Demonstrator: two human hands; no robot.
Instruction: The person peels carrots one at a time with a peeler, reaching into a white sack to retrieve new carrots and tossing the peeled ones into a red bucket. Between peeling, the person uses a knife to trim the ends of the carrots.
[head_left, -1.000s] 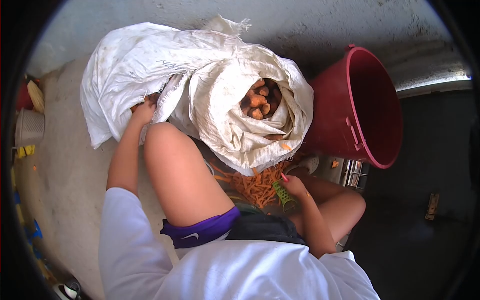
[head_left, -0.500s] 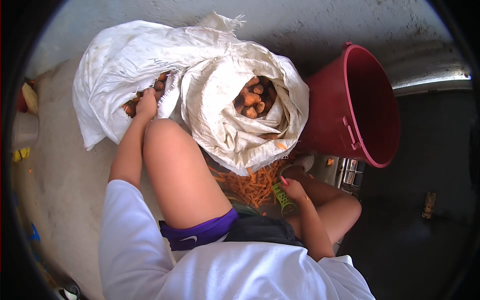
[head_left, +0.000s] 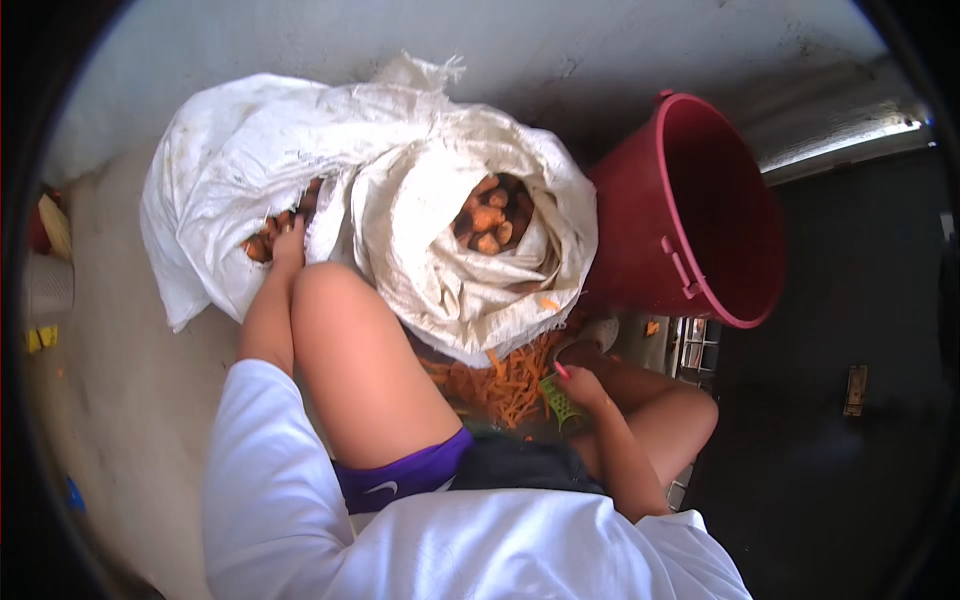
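My left hand (head_left: pixel 288 245) reaches into the torn opening of the left white sack (head_left: pixel 235 140), against brownish-orange roots (head_left: pixel 258 247); its fingertips are partly hidden among them. Low at the right, my right hand (head_left: pixel 582 388) is closed around a tool with a pink handle (head_left: pixel 562 371). A green slotted grater (head_left: pixel 559 401) hangs just beside those fingers. Orange peelings (head_left: pixel 512 385) lie in a heap left of the grater. Above the heap, a second white sack (head_left: pixel 400 235) has a rolled-back mouth showing more roots (head_left: pixel 487 217).
A large red bucket (head_left: pixel 630 225) is tipped beside the right sack, its mouth facing right. My bent knees flank the peelings. A dark panel (head_left: pixel 830 400) fills the right side, and a pale basket (head_left: pixel 50 285) stands at the far left.
The view has shifted slightly. My left hand's fingers now look more spread over the roots in the left sack. My right hand keeps its grip near the grater.
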